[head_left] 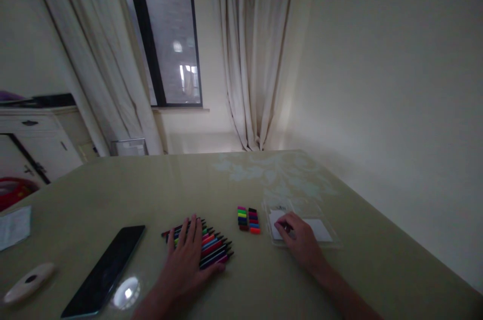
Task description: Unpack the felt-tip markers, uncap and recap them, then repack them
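My left hand lies with its fingers stretched out flat on a row of coloured felt-tip pens. The pens sit side by side, dark tips towards the right, and part of the row is hidden beneath the hand. My right hand is over a clear plastic case with white card in it. Its thumb and forefinger are pressed together; what they hold, if anything, is too small to tell. Between the hands, two short columns of coloured pen caps stand lined up on the table.
A black tablet or large phone lies left of the pens on the green tabletop. Further left are a whitish oval object and a folded pale cloth or paper. A wall runs along the table's right side.
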Action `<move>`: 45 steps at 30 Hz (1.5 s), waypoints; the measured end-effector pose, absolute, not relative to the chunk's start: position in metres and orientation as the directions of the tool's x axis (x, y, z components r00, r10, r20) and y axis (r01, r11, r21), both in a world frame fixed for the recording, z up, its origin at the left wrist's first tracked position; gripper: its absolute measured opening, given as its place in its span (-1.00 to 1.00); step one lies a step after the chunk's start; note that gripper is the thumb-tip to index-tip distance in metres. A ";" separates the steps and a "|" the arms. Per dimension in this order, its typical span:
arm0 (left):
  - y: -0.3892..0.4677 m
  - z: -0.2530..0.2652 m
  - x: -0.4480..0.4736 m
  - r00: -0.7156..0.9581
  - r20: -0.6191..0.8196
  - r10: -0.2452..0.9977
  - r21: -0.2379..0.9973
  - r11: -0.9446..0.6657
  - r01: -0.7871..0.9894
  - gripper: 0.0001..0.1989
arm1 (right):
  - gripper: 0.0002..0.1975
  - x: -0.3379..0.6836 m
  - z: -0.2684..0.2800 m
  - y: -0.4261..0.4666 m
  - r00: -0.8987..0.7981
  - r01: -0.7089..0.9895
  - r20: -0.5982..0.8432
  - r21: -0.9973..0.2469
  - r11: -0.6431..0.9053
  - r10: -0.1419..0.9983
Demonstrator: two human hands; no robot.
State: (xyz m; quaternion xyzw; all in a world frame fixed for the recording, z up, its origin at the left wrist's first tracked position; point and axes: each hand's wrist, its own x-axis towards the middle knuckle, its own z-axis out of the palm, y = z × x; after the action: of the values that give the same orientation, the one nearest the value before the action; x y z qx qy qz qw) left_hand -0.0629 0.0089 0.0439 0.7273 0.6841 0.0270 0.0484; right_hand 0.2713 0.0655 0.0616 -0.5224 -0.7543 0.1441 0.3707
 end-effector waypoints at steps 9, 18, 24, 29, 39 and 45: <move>0.013 0.045 -0.077 0.134 0.046 0.990 0.086 -0.138 0.987 0.20 | -0.79 0.270 0.062 0.064 -0.186 0.682 0.426 -0.593 0.428 0.886; -0.005 0.030 -0.046 -0.050 0.160 0.986 0.023 0.047 0.999 0.25 | -0.82 0.300 0.054 0.078 -0.073 0.785 0.428 -0.533 0.317 0.901; 0.000 0.033 -0.046 -0.021 0.089 0.996 0.076 0.015 0.997 0.21 | -0.84 0.304 0.044 0.082 -0.067 0.809 0.420 -0.508 0.296 0.905; 0.005 0.026 -0.053 0.047 0.143 0.989 0.081 -0.059 0.995 0.17 | -0.85 0.297 0.044 0.078 -0.096 0.815 0.412 -0.490 0.309 0.906; 0.007 0.022 -0.055 0.112 0.180 0.977 0.080 -0.128 0.988 0.14 | -0.84 0.286 0.048 0.073 -0.112 0.788 0.376 -0.531 0.313 0.920; 0.007 0.026 -0.056 0.145 0.168 0.975 0.069 -0.159 0.985 0.11 | -0.83 0.277 0.049 0.068 -0.121 0.771 0.377 -0.547 0.326 0.918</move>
State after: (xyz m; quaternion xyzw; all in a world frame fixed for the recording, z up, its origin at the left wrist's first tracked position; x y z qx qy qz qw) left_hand -0.0561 0.0074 0.0256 0.7561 0.6480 0.0867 -0.0284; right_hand 0.2774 0.0682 0.0489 -0.5700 -0.7407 0.1087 0.3385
